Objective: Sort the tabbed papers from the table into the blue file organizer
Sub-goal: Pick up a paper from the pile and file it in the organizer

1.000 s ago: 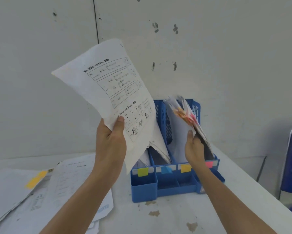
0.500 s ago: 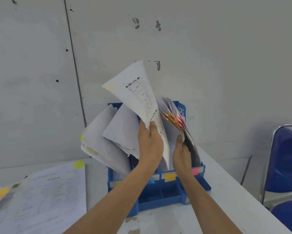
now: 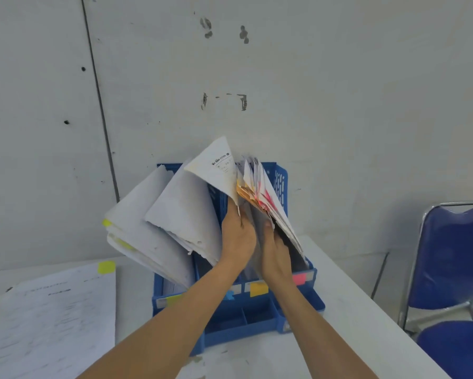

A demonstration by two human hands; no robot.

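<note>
Evidently the left hand [image 3: 236, 237] is pinching a white printed paper sheet [image 3: 216, 173] (likely floppy, best gripped low); the right hand [image 3: 275, 259] is clasping pink-tabbed filed papers [image 3: 268, 192] in the blue plastic file organizer [image 3: 243, 324].

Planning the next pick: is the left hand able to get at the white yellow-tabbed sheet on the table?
Probably not yet: the left hand grips a printed white sheet at the blue plastic file organizer. Otherwise its path to the yellow-tabbed sheet looks free.
</note>
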